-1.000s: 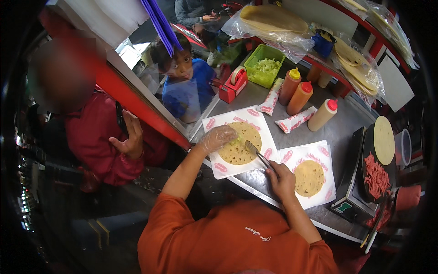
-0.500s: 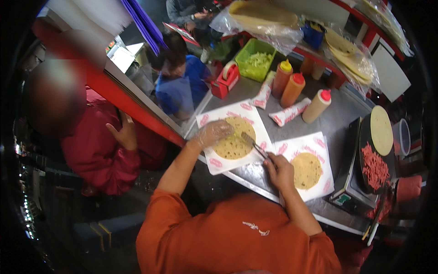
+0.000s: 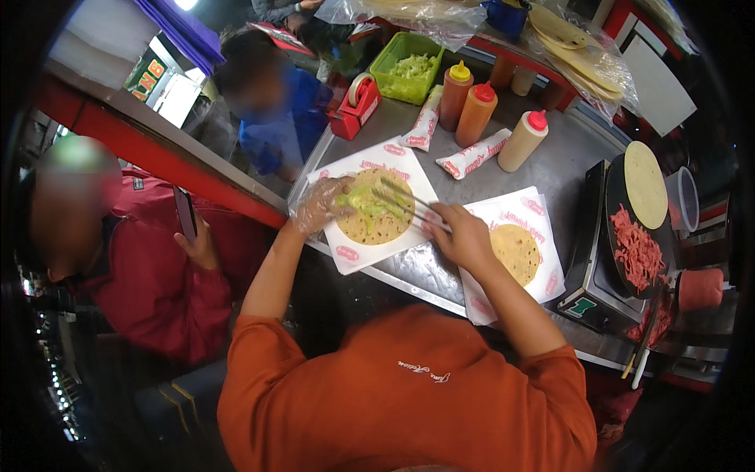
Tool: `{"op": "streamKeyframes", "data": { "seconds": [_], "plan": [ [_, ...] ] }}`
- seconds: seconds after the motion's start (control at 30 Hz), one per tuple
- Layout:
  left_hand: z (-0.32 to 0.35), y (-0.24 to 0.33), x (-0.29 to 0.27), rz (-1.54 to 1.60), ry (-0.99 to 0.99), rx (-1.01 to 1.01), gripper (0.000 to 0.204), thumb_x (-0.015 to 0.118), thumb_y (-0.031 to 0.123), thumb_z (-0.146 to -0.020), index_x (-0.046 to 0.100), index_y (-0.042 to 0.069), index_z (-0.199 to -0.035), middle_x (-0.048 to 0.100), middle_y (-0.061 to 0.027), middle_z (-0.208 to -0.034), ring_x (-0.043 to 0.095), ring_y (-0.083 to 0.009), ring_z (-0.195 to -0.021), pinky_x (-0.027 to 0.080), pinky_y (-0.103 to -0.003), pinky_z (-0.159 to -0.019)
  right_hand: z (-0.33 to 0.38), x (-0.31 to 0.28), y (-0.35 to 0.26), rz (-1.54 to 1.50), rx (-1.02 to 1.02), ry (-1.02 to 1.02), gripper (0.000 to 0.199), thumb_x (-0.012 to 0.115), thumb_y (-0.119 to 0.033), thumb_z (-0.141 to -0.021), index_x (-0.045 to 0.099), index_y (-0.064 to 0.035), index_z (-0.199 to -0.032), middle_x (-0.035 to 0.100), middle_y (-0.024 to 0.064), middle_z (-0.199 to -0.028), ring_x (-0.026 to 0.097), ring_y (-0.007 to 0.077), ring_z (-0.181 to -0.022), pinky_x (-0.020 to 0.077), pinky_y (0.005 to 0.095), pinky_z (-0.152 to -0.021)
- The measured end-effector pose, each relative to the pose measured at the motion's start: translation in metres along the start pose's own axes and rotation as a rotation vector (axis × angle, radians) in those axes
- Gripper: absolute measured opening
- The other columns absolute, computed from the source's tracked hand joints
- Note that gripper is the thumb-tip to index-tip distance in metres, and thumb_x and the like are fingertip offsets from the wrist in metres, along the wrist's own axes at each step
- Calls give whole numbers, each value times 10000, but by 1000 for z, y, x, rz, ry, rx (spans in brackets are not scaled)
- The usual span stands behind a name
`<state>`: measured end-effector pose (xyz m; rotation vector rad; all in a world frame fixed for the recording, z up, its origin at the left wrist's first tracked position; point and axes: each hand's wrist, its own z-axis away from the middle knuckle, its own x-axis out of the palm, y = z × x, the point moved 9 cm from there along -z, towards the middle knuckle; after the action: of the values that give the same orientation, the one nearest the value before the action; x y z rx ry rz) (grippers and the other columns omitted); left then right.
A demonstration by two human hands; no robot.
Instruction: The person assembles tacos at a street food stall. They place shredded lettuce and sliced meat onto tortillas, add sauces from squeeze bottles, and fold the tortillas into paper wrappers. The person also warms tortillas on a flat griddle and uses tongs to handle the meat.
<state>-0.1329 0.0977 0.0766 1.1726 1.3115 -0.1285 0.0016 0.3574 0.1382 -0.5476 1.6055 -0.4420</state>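
A tortilla [image 3: 394, 228] lies on printed white paper [image 3: 348, 250] at the counter's near left edge, with shredded lettuce [image 3: 366, 203] spread over its middle. At its left side is my left hand [image 3: 321, 203], in a clear plastic glove, fingers apart and touching the edge by the lettuce. My right hand [image 3: 465, 237], bare, is closed round metal tongs [image 3: 415, 208], whose tips reach over the lettuce. Right of that hand, a second tortilla [image 3: 517, 253] without lettuce rests on another printed paper sheet [image 3: 554, 285], partly behind my forearm.
Behind are sauce bottles [image 3: 522, 141], paper-wrapped rolls [image 3: 474, 153], a green lettuce basket [image 3: 383, 71] and a red tape dispenser [image 3: 355, 108]. At right, a round griddle [image 3: 616, 189] holds a tortilla and red shredded meat [image 3: 637, 252]. A person in red [image 3: 161, 267] stands left, holding a phone.
My left hand has drawn back leftward from over the tortilla, and the lettuce is now spread wider. The tongs' tips have moved over the lettuce. The person in red now shows a phone.
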Motion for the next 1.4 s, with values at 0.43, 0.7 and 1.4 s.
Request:
{"op": "streamKeyframes", "data": {
  "seconds": [0.43,0.7,1.4],
  "plan": [
    [-63,76,-44,5,-272,-183,403,627,368,-986,742,113,-1276,721,-185,-1285,696,-370,-1143,550,-405,-1006,28,-9,2,-64,104,35,474,739,-290,-949,642,-85,-1365,686,155,-1019,702,379,-867,562,469,-742],
    [-397,-25,-31,-582,-86,-162,361,594,352,-1006,754,63,-1151,750,-194,-1167,714,-346,-1138,549,-440,-1020,150,-94,41,-277,289,473,359,738,-86,-945,710,20,-1287,732,176,-963,699,273,-842,538,358,-778],
    [-328,31,-59,-530,-152,244,402,559,94,-997,646,96,-1389,696,-187,-1304,652,-371,-1225,521,-440,-1061,265,-107,115,-41,409,507,422,672,-201,-1025,636,21,-1382,723,193,-1030,710,294,-903,552,404,-791]
  ]
}}
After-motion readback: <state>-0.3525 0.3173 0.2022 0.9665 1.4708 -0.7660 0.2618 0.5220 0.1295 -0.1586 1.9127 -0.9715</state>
